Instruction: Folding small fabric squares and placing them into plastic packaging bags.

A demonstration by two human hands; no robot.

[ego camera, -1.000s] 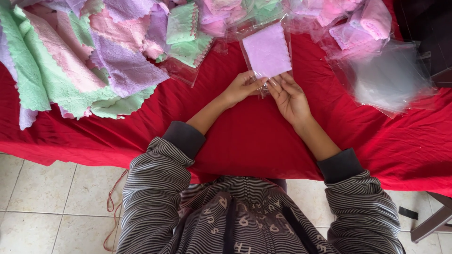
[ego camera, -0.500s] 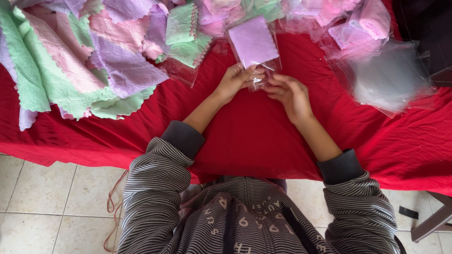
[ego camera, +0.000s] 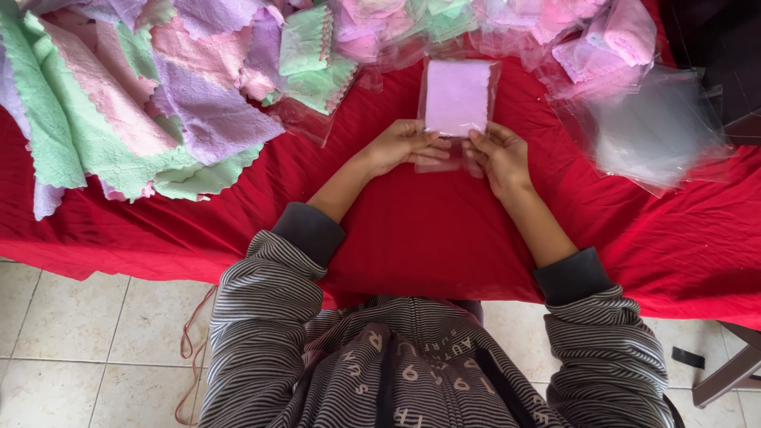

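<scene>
— Across the whole table, what is lying there?
— A red cloth (ego camera: 412, 238) is covering it, with a heap of pastel towels (ego camera: 135, 119) spreading over the far left and a stack of clear bags (ego camera: 658, 127) resting at the far right.
— And the hands?
— Both are meeting at the centre, gripping a clear packet with a lilac towel (ego camera: 457, 97) inside. The left hand (ego camera: 406, 144) is pinching its lower edge, the right hand (ego camera: 498, 155) is clasping the same edge just beside it.
</scene>
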